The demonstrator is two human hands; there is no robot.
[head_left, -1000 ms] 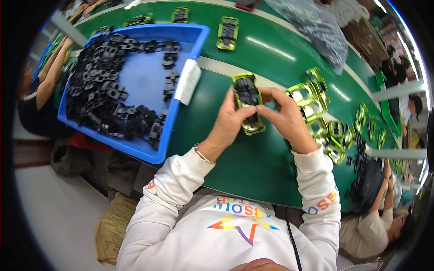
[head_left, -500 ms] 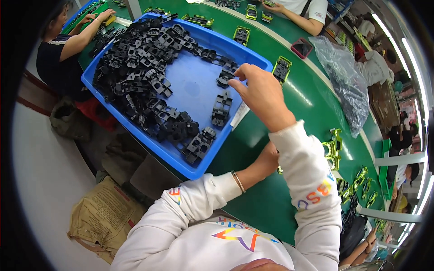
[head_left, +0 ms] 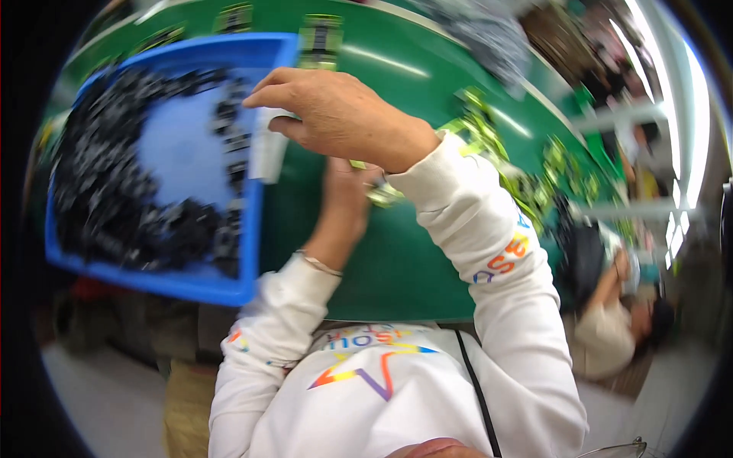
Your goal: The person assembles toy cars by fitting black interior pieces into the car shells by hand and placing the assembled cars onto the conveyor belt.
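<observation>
My right hand (head_left: 336, 114) is raised at the right rim of a blue bin (head_left: 248, 252), its thumb and forefinger apart and nothing visible between them. Black plastic parts (head_left: 99, 168) are heaped in the bin, and several lie along its right side by my fingertips. Partly covered by my right hand, my left hand (head_left: 347, 191) is low over the green table. A yellow-green plastic frame (head_left: 383, 194) shows at its fingers, which seem closed on it. Motion blurs the details.
More yellow-green frames (head_left: 477, 126) are piled on the green table (head_left: 412, 267) to the right. Frames with black parts (head_left: 321, 38) sit beyond the bin. A clear plastic bag (head_left: 485, 38) lies at the back, and another person (head_left: 611, 328) sits at the right.
The view has swung right, so the bin appears farther left. My right hand has drawn back slightly from the black parts. More of the yellow-green frame at my left hand shows.
</observation>
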